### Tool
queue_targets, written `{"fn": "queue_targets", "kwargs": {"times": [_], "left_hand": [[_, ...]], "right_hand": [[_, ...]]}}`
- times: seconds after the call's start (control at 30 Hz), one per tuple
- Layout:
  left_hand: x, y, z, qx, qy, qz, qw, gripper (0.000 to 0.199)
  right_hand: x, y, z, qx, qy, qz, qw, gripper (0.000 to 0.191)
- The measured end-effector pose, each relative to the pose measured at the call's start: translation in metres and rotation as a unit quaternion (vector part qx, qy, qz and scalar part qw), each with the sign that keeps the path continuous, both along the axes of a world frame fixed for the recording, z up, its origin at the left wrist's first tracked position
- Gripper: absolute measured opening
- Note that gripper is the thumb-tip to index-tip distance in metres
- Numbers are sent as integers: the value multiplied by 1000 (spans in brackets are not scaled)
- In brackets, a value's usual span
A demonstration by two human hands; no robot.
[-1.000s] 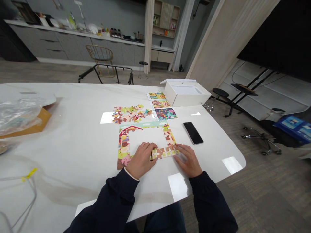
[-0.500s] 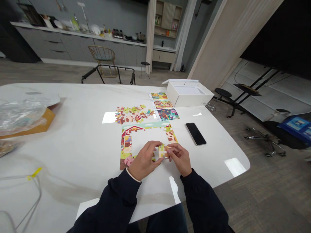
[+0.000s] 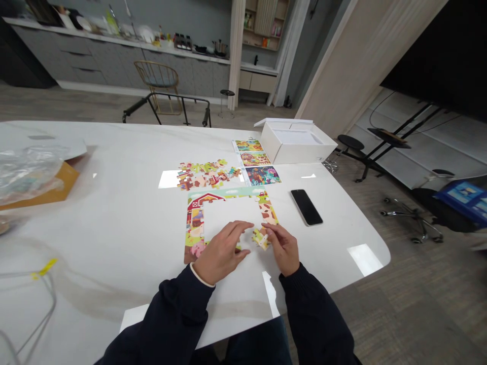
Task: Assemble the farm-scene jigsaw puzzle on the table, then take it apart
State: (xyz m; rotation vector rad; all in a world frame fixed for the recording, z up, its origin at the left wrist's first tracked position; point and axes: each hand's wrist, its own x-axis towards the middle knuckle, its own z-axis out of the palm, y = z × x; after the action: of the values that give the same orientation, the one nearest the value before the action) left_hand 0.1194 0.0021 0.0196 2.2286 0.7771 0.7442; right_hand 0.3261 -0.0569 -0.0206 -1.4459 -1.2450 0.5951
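My right hand (image 3: 283, 247) pinches a yellow-green and white jigsaw puzzle piece (image 3: 261, 239) between thumb and fingertips, over the right side of the puzzle frame. Just left of the piece, my left hand (image 3: 224, 251) has its thumb and fingers apart and holds nothing. Beneath both hands lies the puzzle's border (image 3: 195, 218), a farm picture with a red barn and a pink pig, around a bare white middle. My left hand hides part of its lower edge. Beyond it, several loose puzzle pieces (image 3: 201, 175) lie in a cluster.
Picture cards (image 3: 262, 175) lie beside an open white box (image 3: 300, 144) at the back right. A black phone (image 3: 306, 207) rests right of the puzzle. Clear plastic bags (image 3: 28, 175) and a looped cable (image 3: 49, 299) are at the left of the white table (image 3: 125, 228).
My left hand has let go of the puzzle piece and moved slightly left. The piece has turned in my right hand's fingers. The camera view has shifted slightly.
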Motion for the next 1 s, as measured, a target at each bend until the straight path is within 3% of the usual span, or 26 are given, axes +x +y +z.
{"fn": "queue_targets", "kwargs": {"times": [0.17, 0.43, 0.57, 0.77, 1.0], "left_hand": [[-1, -1, -1, 11, -3, -37, 999, 52], [3, -4, -6, 16, -13, -61, 998, 26], [4, -3, -7, 29, 11, -33, 999, 27], [4, 0, -15, 57, 84, 26, 995, 27], [4, 1, -22, 53, 99, 47, 993, 24]], "right_hand": [[-5, -1, 4, -29, -34, 43, 998, 24], [-11, 1, 7, -27, -43, 88, 995, 22], [-8, 0, 4, -27, -45, 79, 995, 23], [-3, 2, -1, 7, -100, 2, 995, 17], [1, 2, -8, 25, -167, 27, 985, 20]]}}
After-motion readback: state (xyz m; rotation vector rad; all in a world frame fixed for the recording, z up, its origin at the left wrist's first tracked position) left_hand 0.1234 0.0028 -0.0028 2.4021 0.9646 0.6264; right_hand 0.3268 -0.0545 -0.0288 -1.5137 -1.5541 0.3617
